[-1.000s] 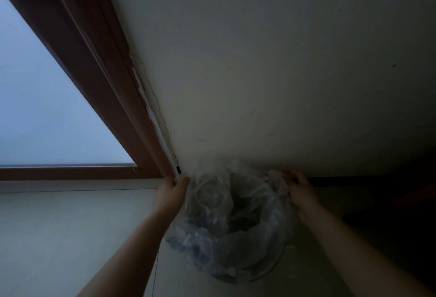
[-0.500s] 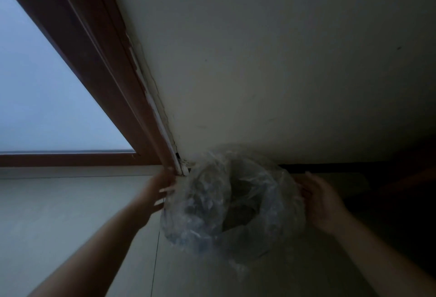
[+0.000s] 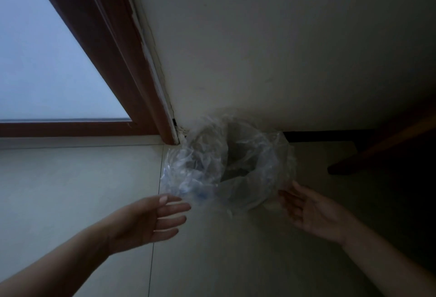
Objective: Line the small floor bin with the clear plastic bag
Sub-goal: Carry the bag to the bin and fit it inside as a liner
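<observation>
Dimly, a crinkled clear plastic bag (image 3: 212, 169) drapes over the small round floor bin (image 3: 238, 171), which stands on pale floor tiles (image 3: 70, 190) in the corner by a red-brown wooden frame (image 3: 113, 44). The bin's walls are hidden under film. The left hand (image 3: 146, 221) and right hand (image 3: 313, 211) hover just beside it, fingers spread, holding nothing.

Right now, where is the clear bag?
In the head view, the clear plastic bag is draped over the small bin on the floor, against the wall by the brown door frame.
</observation>
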Available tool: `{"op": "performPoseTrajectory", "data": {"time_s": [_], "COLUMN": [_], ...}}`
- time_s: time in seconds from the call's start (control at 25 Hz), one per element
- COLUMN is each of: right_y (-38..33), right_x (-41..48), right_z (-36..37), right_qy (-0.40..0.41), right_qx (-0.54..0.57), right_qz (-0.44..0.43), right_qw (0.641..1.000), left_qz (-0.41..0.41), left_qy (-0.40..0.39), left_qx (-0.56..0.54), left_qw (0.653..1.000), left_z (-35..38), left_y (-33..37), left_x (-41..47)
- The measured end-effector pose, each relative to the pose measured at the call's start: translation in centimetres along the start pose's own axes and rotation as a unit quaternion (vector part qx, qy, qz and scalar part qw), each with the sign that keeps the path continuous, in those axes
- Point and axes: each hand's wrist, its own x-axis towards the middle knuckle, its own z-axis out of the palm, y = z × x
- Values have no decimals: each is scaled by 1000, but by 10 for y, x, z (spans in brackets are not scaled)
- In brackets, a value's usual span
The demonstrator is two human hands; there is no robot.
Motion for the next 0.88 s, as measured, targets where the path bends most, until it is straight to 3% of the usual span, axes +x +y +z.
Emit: {"op": "performPoseTrajectory", "data": {"time_s": [0.24,0.48,0.6,0.72,0.88], "right_y": [13,21,27,33,28], "right_x": [0,-2,1,7,13], "right_z": [3,5,5,3,4], "right_qy": [23,30,56,118,151], "right_qx": [9,-12,-22,-85,0], "right_qz": [-34,-29,-29,-27,-59], "right_qw": [999,999,998,989,987], "left_qz": [81,83,71,68,92], "left_qy": [63,33,95,216,223], "left_qx": [-45,-69,-25,32,8], "left_qw": [994,994,993,973,970], "left_z": [12,25,25,22,31], "left_y": [-13,-19,-24,-31,-31], "left_x": [16,22,22,28,36]}}
